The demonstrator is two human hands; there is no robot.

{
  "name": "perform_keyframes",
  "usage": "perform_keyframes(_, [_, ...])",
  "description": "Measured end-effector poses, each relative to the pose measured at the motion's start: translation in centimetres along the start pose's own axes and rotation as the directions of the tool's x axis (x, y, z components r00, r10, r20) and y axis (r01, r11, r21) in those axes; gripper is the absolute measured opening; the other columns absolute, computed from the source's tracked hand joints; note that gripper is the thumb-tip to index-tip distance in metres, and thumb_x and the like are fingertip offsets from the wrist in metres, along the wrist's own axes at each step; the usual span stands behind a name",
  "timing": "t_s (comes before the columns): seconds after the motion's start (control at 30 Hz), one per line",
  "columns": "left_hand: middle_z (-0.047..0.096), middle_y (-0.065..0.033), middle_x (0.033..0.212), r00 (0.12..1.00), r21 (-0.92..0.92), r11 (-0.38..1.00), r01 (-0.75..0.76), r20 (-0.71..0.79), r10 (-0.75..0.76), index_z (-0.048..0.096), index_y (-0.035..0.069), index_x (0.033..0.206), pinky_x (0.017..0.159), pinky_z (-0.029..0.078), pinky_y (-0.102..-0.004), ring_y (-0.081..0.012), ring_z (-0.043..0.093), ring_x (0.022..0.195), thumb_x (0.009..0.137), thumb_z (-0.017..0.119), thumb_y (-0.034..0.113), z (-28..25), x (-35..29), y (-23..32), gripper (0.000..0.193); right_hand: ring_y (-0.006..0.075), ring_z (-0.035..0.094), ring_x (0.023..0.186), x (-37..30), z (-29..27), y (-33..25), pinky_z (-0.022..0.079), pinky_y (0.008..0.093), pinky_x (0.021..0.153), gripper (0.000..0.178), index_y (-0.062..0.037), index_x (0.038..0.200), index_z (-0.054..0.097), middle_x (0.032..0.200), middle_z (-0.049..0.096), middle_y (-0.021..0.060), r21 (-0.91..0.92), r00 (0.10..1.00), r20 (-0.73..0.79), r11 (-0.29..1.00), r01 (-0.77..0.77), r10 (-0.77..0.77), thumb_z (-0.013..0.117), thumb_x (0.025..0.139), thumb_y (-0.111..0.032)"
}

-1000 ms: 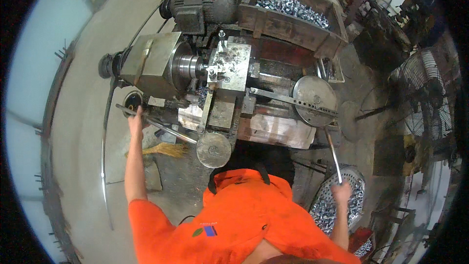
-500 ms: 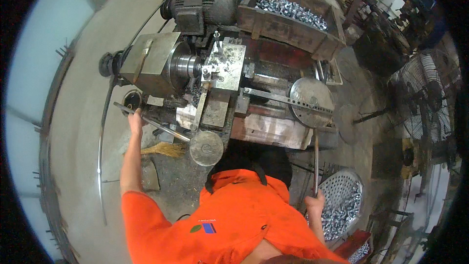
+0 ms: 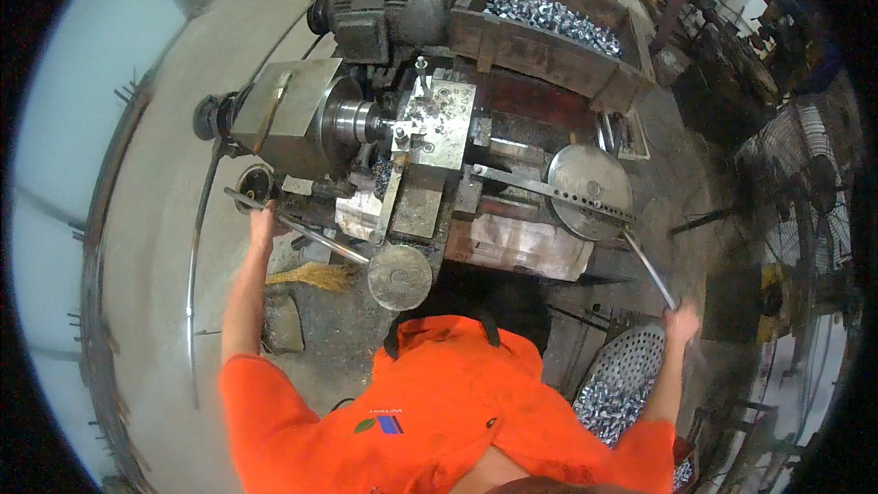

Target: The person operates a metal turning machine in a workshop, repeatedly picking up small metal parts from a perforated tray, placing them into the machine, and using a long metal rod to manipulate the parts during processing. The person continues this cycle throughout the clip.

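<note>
My left hand [image 3: 265,222] is closed round a long metal lever [image 3: 315,236] that runs down to a round disc [image 3: 400,277] at the machine's front. At the right, my right hand [image 3: 680,320] grips the end of a second lever [image 3: 651,267], which slants up to a larger steel disc [image 3: 590,192]. A perforated bar [image 3: 553,190] lies across that disc. Between my hands stands a lathe-like machine, with a spindle chuck [image 3: 358,122] beside a bright metal tool block [image 3: 439,124]. A small bolt-like post [image 3: 422,69] rises from the block.
Behind the machine are a dirty electric motor [image 3: 393,16] and a wooden crate [image 3: 540,59] of small shiny metal parts. A perforated basket [image 3: 631,357] of similar parts is at my right, near a fan [image 3: 800,183]. A straw broom [image 3: 315,276] lies on the floor at left.
My right hand has swung outward and up to the right, turning its lever from nearly upright to slanted. The tool block has shifted slightly right. My left hand keeps its hold.
</note>
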State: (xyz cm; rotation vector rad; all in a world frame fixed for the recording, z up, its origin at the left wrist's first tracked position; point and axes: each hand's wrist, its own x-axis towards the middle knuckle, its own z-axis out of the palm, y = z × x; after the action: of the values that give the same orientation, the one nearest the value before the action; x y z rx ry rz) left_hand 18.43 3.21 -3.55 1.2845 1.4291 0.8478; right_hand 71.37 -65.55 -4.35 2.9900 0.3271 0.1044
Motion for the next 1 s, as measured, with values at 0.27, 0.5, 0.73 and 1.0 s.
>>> perform_keyframes(0.27, [0.063,-0.0184,0.089,0.995,-0.114,0.988,0.099,0.002,-0.1,0.054,-0.002,0.11,0.078,0.048,-0.0396,-0.0266,0.062,0.081,0.084,0.057,0.043,-4.2,1.3,-6.2,0.053,0.035,0.048,0.105,0.9,-0.2,-8.0,0.031,0.0448,0.1,0.072,-0.0048,0.126,0.045,0.112,0.053,0.0164,0.035,0.893,-0.449,0.997,0.062,-0.04,0.065,0.061,-0.03])
perform_keyframes(0.5, [0.064,-0.0201,0.092,0.915,0.896,0.186,-0.404,0.399,0.065,0.063,0.004,0.093,0.074,0.049,-0.0437,-0.0364,0.061,0.086,0.081,0.058,0.041,0.3,-1.1,-7.8,0.039,0.0339,0.048,0.104,-0.7,0.0,-7.9,0.03,0.0449,0.102,0.067,-0.0032,0.12,0.048,0.11,0.053,0.0163,0.061,0.894,-0.441,0.991,0.119,-0.08,0.063,0.059,-0.028])
perform_keyframes(0.73, [0.063,-0.0211,0.09,0.984,0.864,0.503,-0.032,-0.06,0.167,0.061,0.005,0.091,0.077,0.049,-0.0452,-0.0371,0.061,0.088,0.081,0.051,0.046,4.2,-0.1,-20.4,0.043,0.0357,0.051,0.096,-0.9,-0.4,-9.5,0.032,0.0464,0.099,0.053,-0.0015,0.105,0.053,0.095,0.055,0.0176,0.06,0.89,-0.456,0.997,0.052,-0.019,0.062,0.058,-0.026])
perform_keyframes(1.0, [0.064,-0.0177,0.097,0.958,0.943,0.176,-0.284,0.288,0.0,0.057,0.004,0.1,0.074,0.05,-0.0451,-0.0335,0.063,0.089,0.078,0.059,0.032,0.7,0.9,-16.9,0.035,0.0353,0.057,0.088,1.8,-2.6,-7.4,0.045,0.0396,0.083,0.05,0.0015,0.103,0.059,0.095,0.061,0.0201,0.259,0.995,-0.061,0.961,0.092,-0.079,0.063,0.06,-0.022])
